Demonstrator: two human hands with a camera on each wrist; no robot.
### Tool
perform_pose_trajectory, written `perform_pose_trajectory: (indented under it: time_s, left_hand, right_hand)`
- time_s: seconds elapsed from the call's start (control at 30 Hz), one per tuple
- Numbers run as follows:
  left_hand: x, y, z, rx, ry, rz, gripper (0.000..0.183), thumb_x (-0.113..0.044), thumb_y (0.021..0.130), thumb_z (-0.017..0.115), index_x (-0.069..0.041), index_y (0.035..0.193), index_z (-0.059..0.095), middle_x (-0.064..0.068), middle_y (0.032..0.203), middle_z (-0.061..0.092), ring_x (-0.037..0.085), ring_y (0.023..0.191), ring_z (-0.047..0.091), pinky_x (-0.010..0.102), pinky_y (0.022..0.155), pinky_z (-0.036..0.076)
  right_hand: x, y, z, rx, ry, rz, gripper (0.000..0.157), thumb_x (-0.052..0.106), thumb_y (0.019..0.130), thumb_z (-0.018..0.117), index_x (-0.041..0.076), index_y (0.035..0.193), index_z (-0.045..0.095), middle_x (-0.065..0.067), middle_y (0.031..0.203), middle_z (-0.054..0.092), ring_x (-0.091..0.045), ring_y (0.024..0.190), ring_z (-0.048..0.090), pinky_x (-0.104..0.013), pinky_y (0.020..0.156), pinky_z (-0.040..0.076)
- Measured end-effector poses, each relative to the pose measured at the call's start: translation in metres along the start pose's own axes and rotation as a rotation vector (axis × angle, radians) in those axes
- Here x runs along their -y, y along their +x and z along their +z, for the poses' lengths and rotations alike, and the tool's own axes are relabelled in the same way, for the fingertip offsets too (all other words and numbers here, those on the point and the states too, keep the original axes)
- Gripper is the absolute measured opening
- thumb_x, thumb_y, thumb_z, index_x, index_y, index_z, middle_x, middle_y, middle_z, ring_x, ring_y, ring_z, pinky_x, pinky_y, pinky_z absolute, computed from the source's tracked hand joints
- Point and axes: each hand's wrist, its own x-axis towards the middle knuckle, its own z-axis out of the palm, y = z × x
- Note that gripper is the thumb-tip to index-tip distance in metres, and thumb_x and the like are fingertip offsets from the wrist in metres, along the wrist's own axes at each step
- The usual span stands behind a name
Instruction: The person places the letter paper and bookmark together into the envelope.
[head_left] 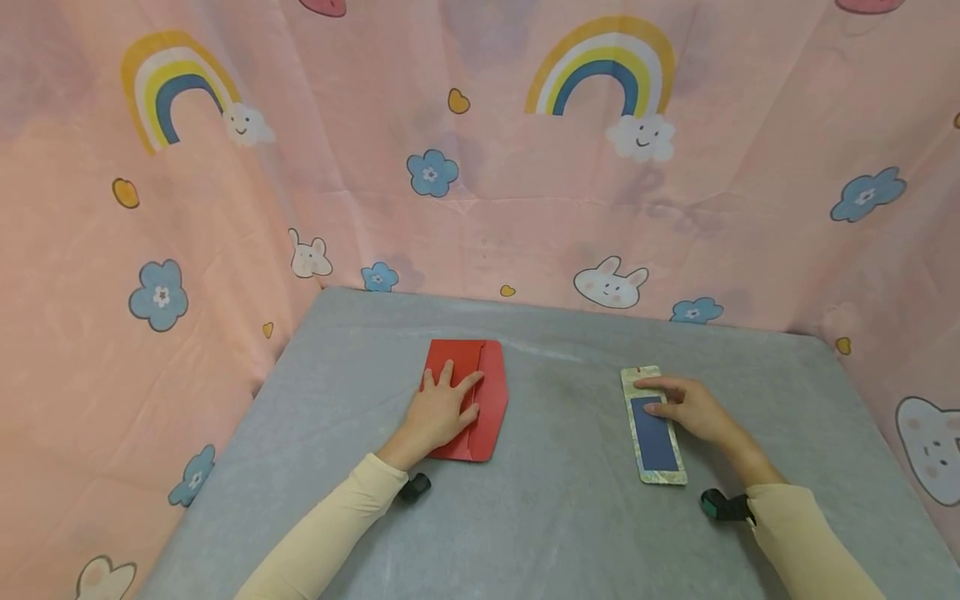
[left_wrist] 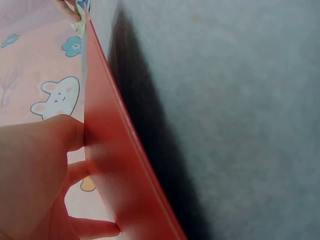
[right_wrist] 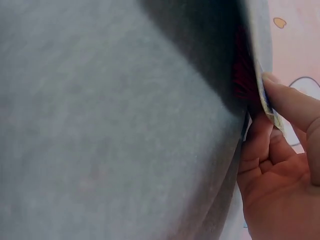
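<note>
A red envelope (head_left: 491, 408) lies on the grey table with its flap side towards the right. My left hand (head_left: 441, 408) rests on it, fingers spread and fairly straight; the left wrist view shows the fingertips touching the red paper (left_wrist: 117, 165). To the right is a bookmark (head_left: 654, 446), pale patterned at the border with a dark blue panel and a small hole at the top. My right hand (head_left: 699, 408) pinches its right edge. In the right wrist view the thumb presses one face and fingers sit behind the other, with a dark red tassel (right_wrist: 243, 72) under the bookmark.
The grey cloth-covered table (head_left: 555, 517) reaches back to a pink curtain (head_left: 495, 225) printed with rainbows, flowers and rabbits, which also hangs at both sides. Small black wrist cameras (head_left: 723, 505) sit under both sleeves, close over the table.
</note>
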Motion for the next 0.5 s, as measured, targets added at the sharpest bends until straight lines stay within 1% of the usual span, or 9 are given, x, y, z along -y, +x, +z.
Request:
perform_pose_trajectory:
  time_s: [0.07, 0.17, 0.23, 0.33, 0.5]
  left_hand:
    - [-0.0002, -0.0001, -0.0003, -0.003, -0.004, 0.000, 0.058, -0.043, 0.096, 0.059, -0.034, 0.150, 0.041, 0.023, 0.157, 0.036, 0.058, 0.137, 0.038, 0.059, 0.091, 0.054]
    - [-0.0002, -0.0006, -0.0004, -0.006, -0.009, 0.000, 0.058, -0.043, 0.095, 0.059, -0.034, 0.150, 0.042, 0.023, 0.157, 0.037, 0.058, 0.136, 0.038, 0.059, 0.091, 0.054]
    - [-0.0001, -0.0010, -0.0005, -0.008, -0.008, 0.001, 0.058, -0.043, 0.095, 0.059, -0.033, 0.150, 0.042, 0.023, 0.157, 0.037, 0.058, 0.136, 0.038, 0.059, 0.091, 0.054]
    - [0.0000, -0.0012, -0.0005, -0.007, -0.003, 0.002, 0.058, -0.043, 0.095, 0.059, -0.033, 0.150, 0.042, 0.023, 0.157, 0.037, 0.058, 0.136, 0.039, 0.059, 0.091, 0.054]
    - [-0.0004, -0.0010, -0.0016, 0.002, 0.007, 0.000, 0.058, -0.044, 0.095, 0.059, -0.034, 0.150, 0.041, 0.023, 0.157, 0.036, 0.058, 0.136, 0.039, 0.058, 0.090, 0.055]
  right_hand:
    - [0.0007, -0.0010, 0.0000, 0.000, -0.001, 0.016, 0.044, 0.019, 0.093, 0.068, 0.009, 0.135, 0.061, -0.026, 0.145, 0.052, -0.045, 0.134, 0.045, -0.065, 0.099, 0.041]
    - [-0.0001, -0.0025, -0.0004, -0.007, -0.020, 0.036, 0.045, 0.025, 0.094, 0.067, 0.011, 0.136, 0.060, -0.025, 0.146, 0.051, -0.044, 0.131, 0.049, -0.061, 0.097, 0.044]
    - [-0.0001, -0.0036, -0.0009, -0.015, -0.014, 0.054, 0.047, 0.030, 0.094, 0.067, 0.012, 0.137, 0.060, -0.024, 0.147, 0.050, -0.045, 0.131, 0.050, -0.061, 0.098, 0.044]
    - [0.0017, -0.0053, -0.0022, -0.030, 0.018, 0.072, 0.049, 0.033, 0.093, 0.067, 0.012, 0.137, 0.060, -0.025, 0.148, 0.049, -0.048, 0.135, 0.046, -0.064, 0.101, 0.042]
    - [0.0072, -0.0063, -0.0040, -0.071, 0.043, 0.107, 0.049, 0.039, 0.092, 0.068, 0.013, 0.134, 0.063, -0.022, 0.146, 0.053, -0.044, 0.136, 0.046, -0.062, 0.104, 0.040]
